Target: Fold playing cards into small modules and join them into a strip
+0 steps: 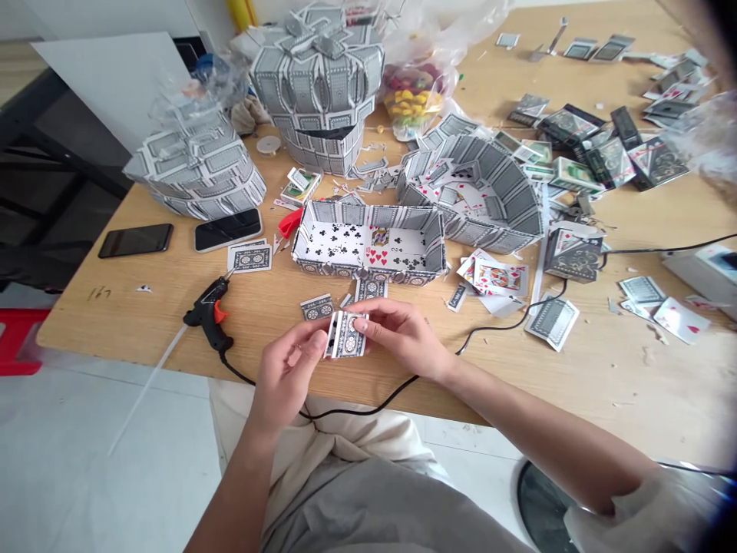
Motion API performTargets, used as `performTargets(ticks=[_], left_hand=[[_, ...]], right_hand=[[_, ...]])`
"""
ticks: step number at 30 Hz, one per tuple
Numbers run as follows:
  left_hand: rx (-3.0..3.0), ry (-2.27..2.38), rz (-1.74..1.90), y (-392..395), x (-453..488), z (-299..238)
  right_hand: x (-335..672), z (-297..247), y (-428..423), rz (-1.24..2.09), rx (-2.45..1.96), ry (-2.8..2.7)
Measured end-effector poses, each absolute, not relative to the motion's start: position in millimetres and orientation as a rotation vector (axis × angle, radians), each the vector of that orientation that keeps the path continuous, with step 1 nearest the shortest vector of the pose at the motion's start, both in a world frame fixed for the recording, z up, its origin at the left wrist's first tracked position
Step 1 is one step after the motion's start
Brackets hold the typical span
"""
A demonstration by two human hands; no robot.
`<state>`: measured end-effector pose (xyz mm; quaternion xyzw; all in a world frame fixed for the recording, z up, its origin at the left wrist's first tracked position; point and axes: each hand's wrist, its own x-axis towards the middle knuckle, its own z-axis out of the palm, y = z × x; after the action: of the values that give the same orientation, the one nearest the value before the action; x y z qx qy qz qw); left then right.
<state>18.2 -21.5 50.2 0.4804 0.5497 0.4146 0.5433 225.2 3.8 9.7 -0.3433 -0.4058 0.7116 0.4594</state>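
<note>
Between my two hands is a folded playing card (349, 336) with a dark patterned back, held just above the table's front edge. My left hand (291, 365) pinches its left end between thumb and fingers. On the right end, the thumb of my right hand (397, 330) presses the patterned face, with the fingers behind. Just beyond lie a cut card piece (317, 307) and another patterned card (371, 289). Past them stands a rectangular tray built of cards (368, 266), its floor lined with card faces.
A black glue gun (208, 313) lies at left, its cable (391, 397) running along the front edge. Two phones (136, 240) (229, 230) are nearby. Card-built baskets (322, 77) (196, 173) and a curved card tray (507, 184) stand behind. Card boxes (610, 157) and scraps lie right.
</note>
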Motion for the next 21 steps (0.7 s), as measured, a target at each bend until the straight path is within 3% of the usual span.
performTargets(ticks=[12,21], left_hand=[[1.06,1.159,0.851,-17.3,16.2,37.0],[1.062,1.207,0.879,-18.4,15.6,35.3]], right_hand=[[231.1,11.9,-2.4,1.043,-0.878,-1.772],[231.1,10.0,-2.7,1.044,-0.846,-1.901]])
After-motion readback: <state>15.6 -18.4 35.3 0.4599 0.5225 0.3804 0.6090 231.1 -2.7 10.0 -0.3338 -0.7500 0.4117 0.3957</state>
